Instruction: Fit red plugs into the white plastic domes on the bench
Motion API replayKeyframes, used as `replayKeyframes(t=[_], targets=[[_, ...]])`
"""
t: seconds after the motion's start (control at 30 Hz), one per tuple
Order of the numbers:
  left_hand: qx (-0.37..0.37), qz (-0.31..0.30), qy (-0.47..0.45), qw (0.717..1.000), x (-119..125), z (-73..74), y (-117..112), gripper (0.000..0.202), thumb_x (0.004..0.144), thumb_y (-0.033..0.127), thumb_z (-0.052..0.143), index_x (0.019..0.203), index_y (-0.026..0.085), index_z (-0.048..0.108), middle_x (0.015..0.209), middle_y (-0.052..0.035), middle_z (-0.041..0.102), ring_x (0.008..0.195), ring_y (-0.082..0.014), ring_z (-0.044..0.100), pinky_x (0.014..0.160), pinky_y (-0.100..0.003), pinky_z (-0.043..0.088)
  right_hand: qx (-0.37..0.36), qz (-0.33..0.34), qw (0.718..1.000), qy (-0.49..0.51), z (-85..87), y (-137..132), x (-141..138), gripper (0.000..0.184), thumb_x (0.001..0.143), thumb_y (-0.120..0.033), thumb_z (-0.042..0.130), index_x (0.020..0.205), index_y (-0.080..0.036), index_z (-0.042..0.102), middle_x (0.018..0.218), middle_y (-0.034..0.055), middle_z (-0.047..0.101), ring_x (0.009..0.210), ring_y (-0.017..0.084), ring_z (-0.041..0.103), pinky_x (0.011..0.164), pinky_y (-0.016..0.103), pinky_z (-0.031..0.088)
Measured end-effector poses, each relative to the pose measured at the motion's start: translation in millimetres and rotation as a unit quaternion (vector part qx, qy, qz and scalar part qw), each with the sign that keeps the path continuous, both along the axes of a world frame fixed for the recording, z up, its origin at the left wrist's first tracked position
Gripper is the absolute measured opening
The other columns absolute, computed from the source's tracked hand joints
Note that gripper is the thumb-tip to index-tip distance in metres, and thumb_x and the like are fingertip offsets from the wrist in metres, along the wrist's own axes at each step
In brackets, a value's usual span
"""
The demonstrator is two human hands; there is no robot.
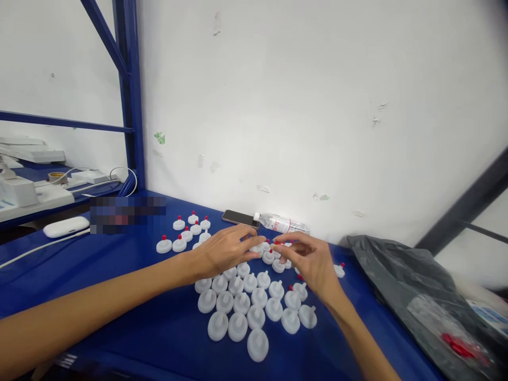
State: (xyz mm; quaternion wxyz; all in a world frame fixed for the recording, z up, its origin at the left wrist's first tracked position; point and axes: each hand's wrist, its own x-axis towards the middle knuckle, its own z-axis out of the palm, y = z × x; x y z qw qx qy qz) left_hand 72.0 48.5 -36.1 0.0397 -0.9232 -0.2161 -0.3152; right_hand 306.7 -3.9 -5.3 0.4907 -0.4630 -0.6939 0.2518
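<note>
Many white round caps with a narrow spout stand on the blue table; a bare-spouted cap is nearest me. My left hand reaches over the group from the left, its thumb and forefinger closed about a white spouted cap. Facing it, my right hand has thumb and forefinger pinched together close to that cap; what they hold is too small to make out. White caps with red tips stand to the left. Others with red tips sit between and behind my hands, partly hidden by my fingers.
Against the wall lie a dark phone and a clear plastic bottle. A grey plastic bag and a clear bag with red pieces cover the right side. A white device with a cable lies left, near a blue post.
</note>
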Motion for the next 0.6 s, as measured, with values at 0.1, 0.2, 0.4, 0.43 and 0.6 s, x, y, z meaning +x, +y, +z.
replayKeyframes(t=[0.1,0.2,0.4,0.43,0.6], targets=[[-0.015,-0.003,-0.012,1.000,-0.1,-2.2,-0.5,0.036,0.102,0.037,0.056,0.134,0.021,0.061,0.115,-0.0155,0.063,0.093,-0.0264,0.062,0.080,-0.041,0.055,-0.024,0.023,0.999,0.023,-2.9,-2.3,-10.6,0.022,0.078,-0.043,0.081,0.087,-0.023,0.078,0.055,-0.0021,0.068,0.052,0.016,0.066,0.048,0.025,0.045],[-0.046,-0.015,-0.036,0.998,0.5,-1.9,-3.7,0.038,0.100,0.041,0.059,0.132,0.021,0.065,0.111,-0.0149,0.064,0.091,-0.0269,0.062,0.077,-0.041,0.055,-0.010,0.018,1.000,0.009,-5.0,-2.3,-13.9,0.019,0.080,-0.040,0.079,0.088,-0.023,0.079,0.065,-0.0005,0.073,0.052,0.015,0.065,0.049,0.025,0.047],[-0.211,0.001,-0.193,0.958,10.0,0.5,-15.5,0.052,0.091,0.041,0.073,0.137,0.018,0.061,0.115,-0.0120,0.070,0.090,-0.0230,0.069,0.087,-0.042,0.059,0.011,0.003,1.000,0.001,-3.3,-4.0,-14.3,0.013,0.081,-0.035,0.079,0.086,-0.023,0.078,0.080,0.0002,0.076,0.053,0.011,0.063,0.052,0.024,0.049],[-0.243,0.008,-0.220,0.945,12.1,1.0,-17.1,0.052,0.091,0.040,0.073,0.136,0.016,0.062,0.113,-0.0119,0.071,0.088,-0.0225,0.070,0.085,-0.040,0.061,0.017,0.002,1.000,0.003,-3.7,-4.1,-14.6,0.012,0.082,-0.035,0.079,0.086,-0.023,0.078,0.083,0.0003,0.076,0.053,0.011,0.063,0.052,0.024,0.049],[-0.365,-0.004,-0.269,0.891,17.3,6.5,-23.7,0.051,0.092,0.041,0.069,0.132,0.010,0.063,0.105,-0.0128,0.078,0.092,-0.0249,0.076,0.080,-0.035,0.065,0.069,0.003,0.997,-0.020,-9.5,-3.5,-16.6,0.006,0.085,-0.030,0.076,0.088,-0.025,0.076,0.093,-0.0002,0.075,0.056,0.009,0.063,0.051,0.023,0.047]])
